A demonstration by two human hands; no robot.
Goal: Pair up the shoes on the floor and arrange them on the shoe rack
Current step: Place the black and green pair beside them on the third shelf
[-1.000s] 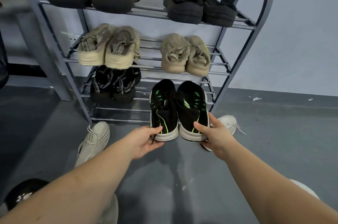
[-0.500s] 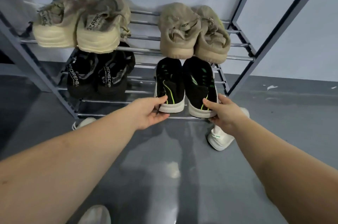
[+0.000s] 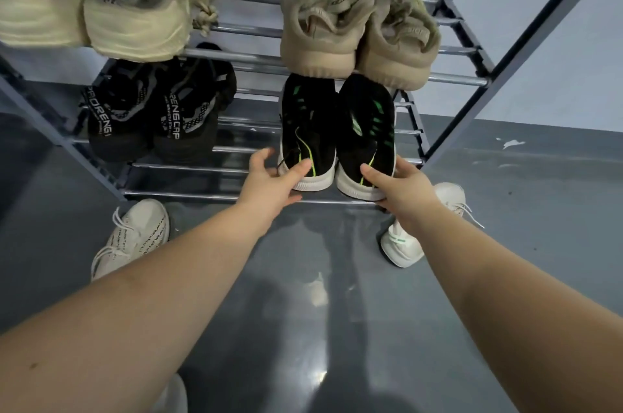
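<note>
Left hand pinching the white rubber heel of the left black knit shoe, right hand gripping the heel of its mate. Both resting side by side on the rack's lowest chrome bars. Two pale knit sneakers, and, lying on glossy grey floor.

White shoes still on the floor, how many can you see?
2: one white shoe lies left of the rack's front, the other white shoe right of it, partly behind the right hand. Others may lie out of frame.
</note>
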